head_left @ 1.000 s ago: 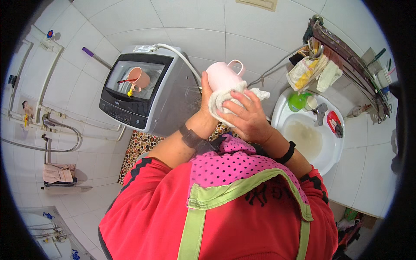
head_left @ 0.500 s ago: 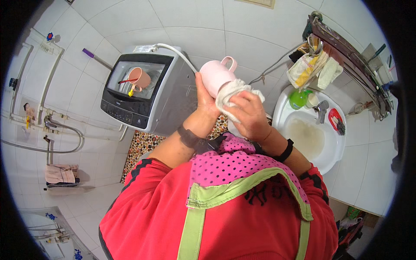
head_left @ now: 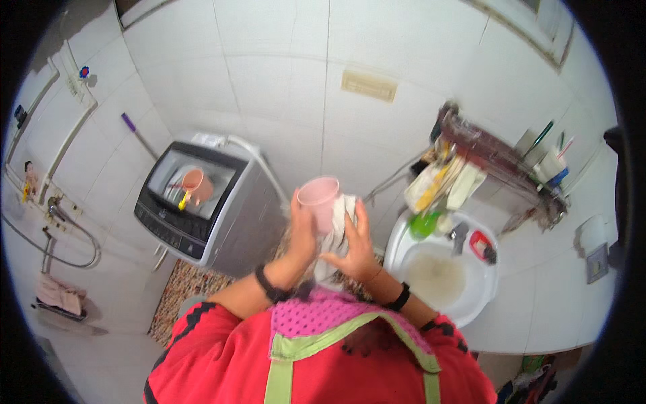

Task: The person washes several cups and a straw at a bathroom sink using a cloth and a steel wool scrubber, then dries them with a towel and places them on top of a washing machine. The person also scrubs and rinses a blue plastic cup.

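A pink cup (head_left: 317,195) is in front of my chest, its round rim facing up; its handle does not show. My left hand (head_left: 301,237) wraps round its left side, somewhat blurred. A white cloth (head_left: 341,219) lies against the cup's right side. My right hand (head_left: 358,248) presses this cloth to the cup, fingers pointing up and thumb reaching toward the cup.
At left stands a grey washing machine (head_left: 249,209), with an orange mug (head_left: 196,183) and a yellow item on its lid. A white washbasin (head_left: 397,252) with cloudy water is at right, below a shelf (head_left: 491,148) hung with cloths. A green bottle (head_left: 422,225) stands on its rim.
The cup has turned from lying tilted with its handle showing to rim up. The cloth moved from its end to its right side. The view has tilted up toward the wall.
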A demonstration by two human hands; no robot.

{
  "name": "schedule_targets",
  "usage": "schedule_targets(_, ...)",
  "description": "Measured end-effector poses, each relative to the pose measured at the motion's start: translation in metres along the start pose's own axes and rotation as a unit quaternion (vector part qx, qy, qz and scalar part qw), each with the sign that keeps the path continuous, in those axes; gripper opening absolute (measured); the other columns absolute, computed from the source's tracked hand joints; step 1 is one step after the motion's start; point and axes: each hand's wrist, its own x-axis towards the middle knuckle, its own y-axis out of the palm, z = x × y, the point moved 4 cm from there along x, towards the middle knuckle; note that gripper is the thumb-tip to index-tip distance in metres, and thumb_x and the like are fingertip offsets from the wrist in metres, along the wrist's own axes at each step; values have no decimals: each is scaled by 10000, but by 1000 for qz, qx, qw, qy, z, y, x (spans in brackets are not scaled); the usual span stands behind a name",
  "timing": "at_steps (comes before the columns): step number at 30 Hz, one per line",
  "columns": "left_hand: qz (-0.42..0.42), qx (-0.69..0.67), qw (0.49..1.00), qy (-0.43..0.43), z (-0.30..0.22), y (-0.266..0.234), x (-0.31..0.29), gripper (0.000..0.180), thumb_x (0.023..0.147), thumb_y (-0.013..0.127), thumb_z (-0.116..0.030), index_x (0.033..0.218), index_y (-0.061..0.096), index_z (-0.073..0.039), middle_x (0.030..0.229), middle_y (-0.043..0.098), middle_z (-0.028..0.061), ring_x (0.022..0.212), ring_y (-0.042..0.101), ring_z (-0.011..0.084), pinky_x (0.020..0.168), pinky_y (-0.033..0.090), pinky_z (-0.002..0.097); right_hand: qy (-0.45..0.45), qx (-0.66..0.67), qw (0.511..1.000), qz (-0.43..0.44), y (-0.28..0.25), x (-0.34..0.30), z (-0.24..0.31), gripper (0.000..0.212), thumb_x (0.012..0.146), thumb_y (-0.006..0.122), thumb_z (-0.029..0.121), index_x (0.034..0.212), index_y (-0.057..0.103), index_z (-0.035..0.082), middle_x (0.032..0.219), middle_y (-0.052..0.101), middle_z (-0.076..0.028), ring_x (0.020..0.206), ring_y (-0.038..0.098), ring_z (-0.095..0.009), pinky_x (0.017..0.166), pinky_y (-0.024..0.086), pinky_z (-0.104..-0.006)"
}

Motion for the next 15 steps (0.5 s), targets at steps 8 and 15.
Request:
schedule_targets(8, 179, 97, 979, 13, -38, 22, -11, 570, 868, 524, -108, 1382, 301, 0, 1371, 362, 160, 1241, 381, 247, 1033, 313, 367, 211, 315, 918, -117, -18, 7, -57, 924, 590, 816, 206, 1330, 303, -3, 1289, 437, -161, 1190, 448, -281, 1000, 362, -399)
schedule_targets(15, 184, -13, 957, -222, -23, -8, 19, 315, 885, 603, -319, 965, 575, -15, 863, 600, 60, 784, 545, 105, 653, 441, 236, 235, 595, 768, 31, -5, -3, -47, 781, 702, 730, 161, 1349, 317, 10, 1262, 481, -99, 1161, 471, -194, 994, 373, -343)
